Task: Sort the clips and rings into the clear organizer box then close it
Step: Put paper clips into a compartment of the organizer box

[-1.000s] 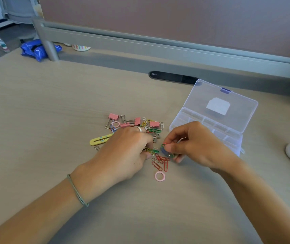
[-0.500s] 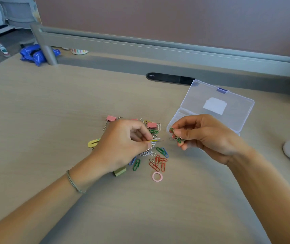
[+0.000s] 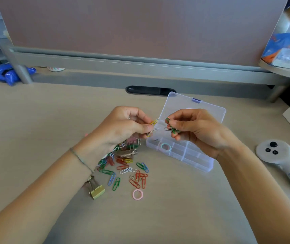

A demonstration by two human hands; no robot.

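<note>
The clear organizer box lies open on the desk, its lid tilted back. A teal ring and a metal clip lie in its near-left compartments. My left hand pinches yellow and silver paper clips just above the box's left edge. My right hand pinches a small bunch of green and silver paper clips over the box. A pile of coloured paper clips lies on the desk below my left hand. Near it are a pink ring and a yellow binder clip.
A white handheld controller with a label lies at the right. A grey divider rail runs along the desk's back, with a black slot below it. A blue plastic bag sits at the far left.
Both hands rose from the pile and moved right, over the open box, each holding paper clips. The camera view also shifted, so the pile now shows more fully.
</note>
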